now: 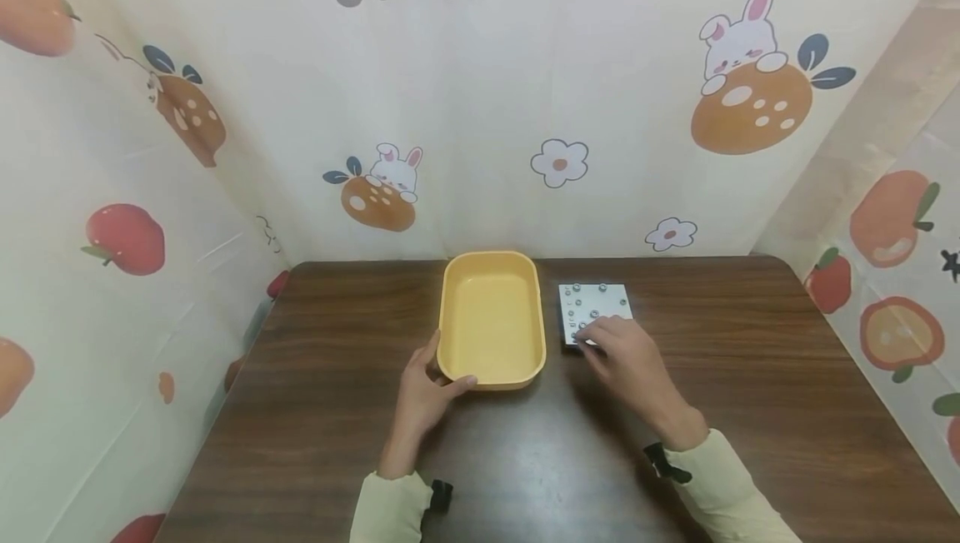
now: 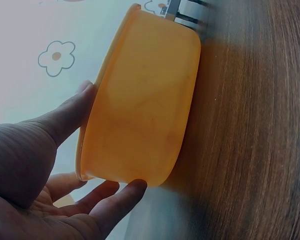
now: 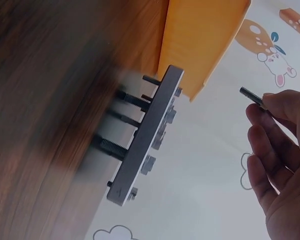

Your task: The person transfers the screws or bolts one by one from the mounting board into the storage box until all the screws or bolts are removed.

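Observation:
A shallow yellow plastic tray (image 1: 491,318) lies on the table, its inside bare. My left hand (image 1: 423,397) grips its near left corner, thumb at the near side and fingers along the left side. To the right stands a flat board (image 1: 613,300) with a light top and dark edge, fitted with several bolts of different sizes. Their threaded shanks poke out beneath it in the right wrist view. Over the board's near edge is my right hand (image 1: 633,368). Between thumb and index finger it pinches a small threaded bolt (image 3: 251,95), raised clear of the board; the fingertips hide its head.
The dark wood-grain table (image 1: 360,318) ends at a back edge just behind the tray and board. A pale curtain (image 1: 480,110) printed with fruit, rabbits and flowers rises behind and on both sides. Black straps (image 1: 441,495) circle both sleeve cuffs.

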### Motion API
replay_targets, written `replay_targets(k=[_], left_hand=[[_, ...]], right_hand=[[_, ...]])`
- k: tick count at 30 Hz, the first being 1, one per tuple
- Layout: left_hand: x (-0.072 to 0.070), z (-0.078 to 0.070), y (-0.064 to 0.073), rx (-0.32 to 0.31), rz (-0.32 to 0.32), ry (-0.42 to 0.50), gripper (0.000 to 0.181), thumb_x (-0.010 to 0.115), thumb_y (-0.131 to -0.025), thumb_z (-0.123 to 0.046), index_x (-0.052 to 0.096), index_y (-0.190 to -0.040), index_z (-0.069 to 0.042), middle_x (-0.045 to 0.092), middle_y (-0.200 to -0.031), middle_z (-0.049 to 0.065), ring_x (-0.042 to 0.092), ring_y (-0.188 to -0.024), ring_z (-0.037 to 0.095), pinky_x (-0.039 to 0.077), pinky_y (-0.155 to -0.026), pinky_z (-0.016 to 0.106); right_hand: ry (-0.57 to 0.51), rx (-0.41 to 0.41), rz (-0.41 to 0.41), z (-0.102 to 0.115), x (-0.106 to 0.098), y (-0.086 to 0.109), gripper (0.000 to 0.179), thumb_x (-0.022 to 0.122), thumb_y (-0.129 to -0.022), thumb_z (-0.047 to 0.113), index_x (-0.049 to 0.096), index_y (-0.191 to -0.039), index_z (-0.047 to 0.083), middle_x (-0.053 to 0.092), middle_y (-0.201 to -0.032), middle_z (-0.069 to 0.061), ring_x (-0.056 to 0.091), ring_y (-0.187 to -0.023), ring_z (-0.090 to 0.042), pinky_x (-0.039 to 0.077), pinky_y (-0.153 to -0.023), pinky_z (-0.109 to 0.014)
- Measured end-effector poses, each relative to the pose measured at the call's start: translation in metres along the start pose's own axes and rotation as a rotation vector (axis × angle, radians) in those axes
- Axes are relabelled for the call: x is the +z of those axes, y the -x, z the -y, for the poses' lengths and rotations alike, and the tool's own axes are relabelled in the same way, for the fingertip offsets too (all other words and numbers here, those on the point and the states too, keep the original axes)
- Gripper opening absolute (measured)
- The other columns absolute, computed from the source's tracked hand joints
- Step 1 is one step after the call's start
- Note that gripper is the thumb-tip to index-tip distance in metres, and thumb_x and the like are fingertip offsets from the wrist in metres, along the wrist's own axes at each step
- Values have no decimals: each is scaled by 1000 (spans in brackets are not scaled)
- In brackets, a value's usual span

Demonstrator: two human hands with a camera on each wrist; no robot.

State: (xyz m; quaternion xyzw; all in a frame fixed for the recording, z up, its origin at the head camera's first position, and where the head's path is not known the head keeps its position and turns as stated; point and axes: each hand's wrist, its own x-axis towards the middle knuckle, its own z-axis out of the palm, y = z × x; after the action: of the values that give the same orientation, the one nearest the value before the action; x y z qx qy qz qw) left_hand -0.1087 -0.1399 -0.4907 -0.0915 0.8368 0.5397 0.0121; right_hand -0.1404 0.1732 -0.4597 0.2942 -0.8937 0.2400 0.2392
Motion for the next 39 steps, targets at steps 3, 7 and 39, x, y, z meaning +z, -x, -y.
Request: replay_targets(k=[3, 7, 39], left_hand=[[0, 1, 0, -2, 2, -1, 103, 96, -78, -16, 39, -163, -4, 53, -147, 23, 58, -129, 36, 56, -104, 46], [0, 1, 0, 1, 2, 6, 104, 96, -77, -16, 39, -162, -4, 54, -145, 23, 59, -127, 35, 56, -103, 45], [0, 4, 0, -5, -5, 29, 103, 96, -78, -18, 39, -164, -8, 55, -125, 20, 61, -122, 34, 56, -103, 46]], right_hand=[[-3, -2, 2, 3, 1, -2, 22, 88, -78, -4, 78, -95, 6, 78, -92, -5, 70, -84, -22, 60, -76, -41], [-8, -45, -24, 4, 5, -4, 22, 89, -77, -5, 78, -93, 5, 77, -90, -5, 70, -83, -22, 59, -75, -42], [-98, -79, -30, 23, 26, -21, 16, 87, -81, -1, 79, -92, 6, 76, -88, -3, 69, -80, -20, 57, -73, -40]])
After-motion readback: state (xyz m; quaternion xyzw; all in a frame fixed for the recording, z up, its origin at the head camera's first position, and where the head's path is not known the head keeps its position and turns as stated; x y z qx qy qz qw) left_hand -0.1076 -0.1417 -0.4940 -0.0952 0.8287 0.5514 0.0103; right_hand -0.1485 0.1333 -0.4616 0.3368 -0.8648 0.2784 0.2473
